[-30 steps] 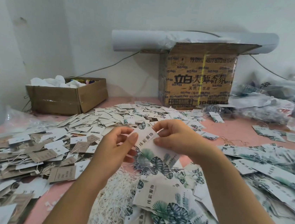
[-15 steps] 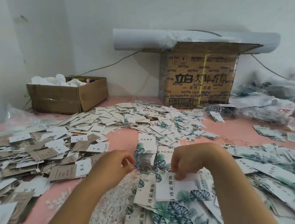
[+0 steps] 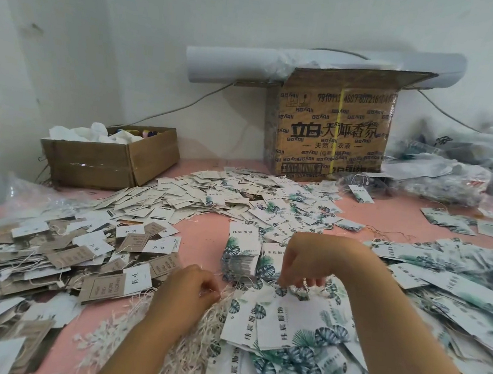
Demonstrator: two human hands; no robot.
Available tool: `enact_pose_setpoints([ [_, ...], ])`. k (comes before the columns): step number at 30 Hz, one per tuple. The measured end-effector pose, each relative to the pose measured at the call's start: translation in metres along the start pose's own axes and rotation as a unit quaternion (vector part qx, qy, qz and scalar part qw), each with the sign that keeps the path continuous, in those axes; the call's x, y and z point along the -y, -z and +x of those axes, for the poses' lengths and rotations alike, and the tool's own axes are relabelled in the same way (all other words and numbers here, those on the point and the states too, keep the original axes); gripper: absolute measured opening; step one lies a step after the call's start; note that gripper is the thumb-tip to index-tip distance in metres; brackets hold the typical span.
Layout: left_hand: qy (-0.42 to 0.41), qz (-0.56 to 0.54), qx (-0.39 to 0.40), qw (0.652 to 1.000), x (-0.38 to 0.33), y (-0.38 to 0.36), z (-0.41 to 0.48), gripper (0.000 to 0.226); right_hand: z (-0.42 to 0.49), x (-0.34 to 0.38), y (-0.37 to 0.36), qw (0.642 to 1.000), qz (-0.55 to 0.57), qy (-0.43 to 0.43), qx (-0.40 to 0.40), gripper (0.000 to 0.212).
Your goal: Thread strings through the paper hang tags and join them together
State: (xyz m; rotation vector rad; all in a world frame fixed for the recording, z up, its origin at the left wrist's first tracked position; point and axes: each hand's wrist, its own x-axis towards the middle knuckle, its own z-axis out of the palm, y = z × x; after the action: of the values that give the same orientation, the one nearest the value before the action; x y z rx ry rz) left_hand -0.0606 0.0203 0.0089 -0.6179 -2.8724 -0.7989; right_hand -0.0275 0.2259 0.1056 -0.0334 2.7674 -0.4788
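— Pink table [image 3: 203, 231], with paper all over it! What are the fingers doing?
— Look at the right hand [image 3: 307, 264] first. Its fingers [image 3: 290, 275] curl down and pinch the top end of a leaf tag [image 3: 282, 323]. A bit of white thread pokes out between them.
— Which way does that tag lie?
— Its long side runs from 12 o'clock to 6 o'clock. The top end is at the fingers. The rest lies toward 6 o'clock, flat on more tags like it.
— And the left hand [image 3: 194, 285]?
— It is curled up too. Thumb and fingertip press together on a thin string [image 3: 212, 289], I think. It is very thin. This hand sits at 9 o'clock from the tag's top, near but not touching.
— So what matters for the next move?
— My guess is that the string has to go toward 3 o'clock, over to the tag's top end. The hole is too small to see. The right hand is the nearer one, since it is on the tag.
— What is below the left hand?
— At 6 o'clock there is a heap of strings [image 3: 187, 343].
— And farther out?
— At 12 o'clock stands a neat stack of tags [image 3: 240, 254]. At 9 o'clock lie brown and white tags [image 3: 77, 259]. Way back by the wall there is a big box [image 3: 331, 129] at 1 o'clock and an open box [image 3: 109, 162] at 10 o'clock.
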Motion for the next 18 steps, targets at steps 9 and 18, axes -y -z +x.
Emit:
enact_pose_setpoints([
  [9,-0.02,-0.143,-0.076,0.987,-0.016,0.027,0.007,0.013,0.007,0.013,-0.006,0.983,0.034,0.105,-0.15,0.023],
  [18,-0.083,-0.229,-0.138,0.96,-0.047,0.047,0.0,0.024,0.015,0.039,-0.023,0.931,0.22,0.243,-0.159,0.017],
])
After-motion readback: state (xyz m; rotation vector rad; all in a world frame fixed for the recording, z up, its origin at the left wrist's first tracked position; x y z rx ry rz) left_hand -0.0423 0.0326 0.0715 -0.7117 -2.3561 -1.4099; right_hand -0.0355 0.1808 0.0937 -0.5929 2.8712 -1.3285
